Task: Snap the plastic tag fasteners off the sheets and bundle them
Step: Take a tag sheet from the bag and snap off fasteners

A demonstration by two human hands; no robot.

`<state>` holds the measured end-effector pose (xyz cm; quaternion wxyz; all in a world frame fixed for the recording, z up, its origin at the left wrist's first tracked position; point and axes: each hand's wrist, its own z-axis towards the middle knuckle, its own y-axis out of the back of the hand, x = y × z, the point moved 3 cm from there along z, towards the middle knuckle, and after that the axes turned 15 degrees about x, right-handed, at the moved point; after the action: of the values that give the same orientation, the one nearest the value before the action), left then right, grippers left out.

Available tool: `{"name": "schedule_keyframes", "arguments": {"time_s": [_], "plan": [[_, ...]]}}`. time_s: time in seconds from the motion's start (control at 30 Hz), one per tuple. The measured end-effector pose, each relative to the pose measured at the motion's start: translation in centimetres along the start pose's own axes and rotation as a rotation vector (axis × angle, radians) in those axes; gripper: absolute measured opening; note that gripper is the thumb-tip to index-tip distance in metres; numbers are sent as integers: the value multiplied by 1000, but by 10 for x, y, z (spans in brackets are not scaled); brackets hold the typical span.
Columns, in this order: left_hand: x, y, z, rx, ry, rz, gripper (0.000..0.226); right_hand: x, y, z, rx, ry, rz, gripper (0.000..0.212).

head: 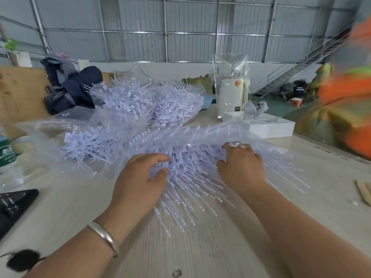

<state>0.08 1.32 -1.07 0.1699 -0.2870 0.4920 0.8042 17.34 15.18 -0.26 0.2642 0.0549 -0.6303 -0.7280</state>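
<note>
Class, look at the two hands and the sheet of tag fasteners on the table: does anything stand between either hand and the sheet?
Nothing visible does. The left hand and right hand both already grip the fastener sheet directly.

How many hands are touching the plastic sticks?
2. The left hand pinches the near left of the fastener sheet; the right hand presses its right side. None seem hidden.
</note>
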Motion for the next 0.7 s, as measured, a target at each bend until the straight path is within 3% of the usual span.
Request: {"name": "schedule_keyframes", "arguments": {"time_s": [0.17, 0.33, 0.47, 0.6, 0.7], "plan": [[3, -3, 1, 23, 37, 5, 30, -5, -11, 4, 167, -36, -41, 43], [12, -3, 5, 66, 73, 17, 38, -4, -7, 6, 71, -10, -38, 38], [22, -3, 9, 86, 142, -129, 31, 7, -5, 3, -50, 36, -138, 24], [27, -1, 12, 45, 156, -215, 14, 4, -14, 1, 159, 95, -105, 18], [28, 0, 12, 33, 142, -232, 14, -2, -13, 3, 253, 126, -102, 25]]}}
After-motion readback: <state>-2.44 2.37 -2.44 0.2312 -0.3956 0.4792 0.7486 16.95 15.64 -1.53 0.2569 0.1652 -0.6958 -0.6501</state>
